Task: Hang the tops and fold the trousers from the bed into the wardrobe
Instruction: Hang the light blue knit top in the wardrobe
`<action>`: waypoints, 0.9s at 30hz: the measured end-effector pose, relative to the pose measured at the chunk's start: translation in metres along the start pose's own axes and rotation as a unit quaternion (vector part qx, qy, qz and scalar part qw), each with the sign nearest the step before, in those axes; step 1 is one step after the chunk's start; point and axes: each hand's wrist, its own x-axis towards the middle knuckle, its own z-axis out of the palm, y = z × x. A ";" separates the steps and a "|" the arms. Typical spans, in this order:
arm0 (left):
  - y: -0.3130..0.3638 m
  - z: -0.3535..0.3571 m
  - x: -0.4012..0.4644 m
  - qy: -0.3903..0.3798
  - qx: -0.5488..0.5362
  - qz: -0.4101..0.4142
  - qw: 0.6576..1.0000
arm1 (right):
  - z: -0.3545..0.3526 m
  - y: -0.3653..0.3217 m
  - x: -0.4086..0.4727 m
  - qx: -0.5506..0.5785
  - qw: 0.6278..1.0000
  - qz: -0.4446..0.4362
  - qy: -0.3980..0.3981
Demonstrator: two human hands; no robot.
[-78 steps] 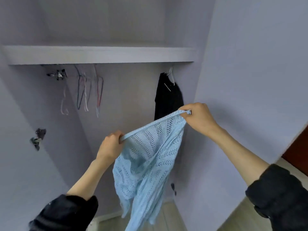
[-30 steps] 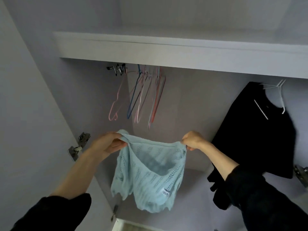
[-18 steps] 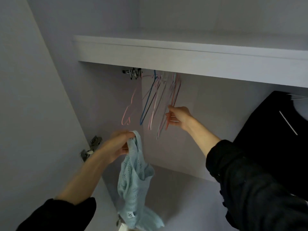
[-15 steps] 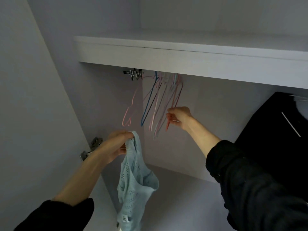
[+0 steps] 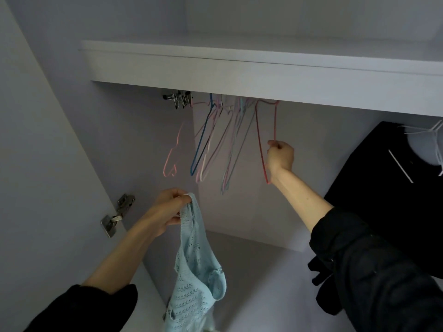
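The left hand point(image 5: 167, 212), low and left of centre, has its fingers curled round the top edge of a light blue knitted top point(image 5: 194, 267), which hangs limp below it in front of the wardrobe's open compartment; the garment's lower part runs off the bottom edge of the view, so its full length cannot be seen, and its shape is hard to read because it is bunched into a narrow drape. The right hand point(image 5: 280, 156), raised higher and further right, grips one thin side of a red wire hanger point(image 5: 260, 140) in a closed fist; the fingertips are tucked out of sight on the far side of the fist. The top of that hanger disappears behind the front edge of the white shelf point(image 5: 239, 70), and the rail itself is hidden there, so whether the hook rests on anything cannot be told. Just left of it hangs a cluster of empty hangers point(image 5: 211, 144) in pink, blue and pale tones, overlapping so closely that they cannot be counted. Further left, under the shelf, is a small bunch of metal clips point(image 5: 178, 100), blurred. At the far right a black garment point(image 5: 383, 188) hangs on a white hanger point(image 5: 431, 137), both cut off by the right edge. A metal door hinge point(image 5: 117, 214) sits on the left side panel. Dark sleeves cover both forearms near the bottom corners.
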 end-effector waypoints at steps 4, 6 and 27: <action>-0.005 0.011 -0.002 0.000 0.003 -0.004 1.000 | -0.016 0.010 0.004 -0.033 0.999 -0.033 0.012; -0.006 0.017 -0.004 -0.002 0.007 -0.004 1.000 | -0.026 0.014 0.004 -0.048 0.998 -0.044 0.008; -0.016 0.047 -0.018 -0.033 0.037 -0.014 0.999 | -0.134 0.092 -0.070 -0.017 0.999 0.026 -0.001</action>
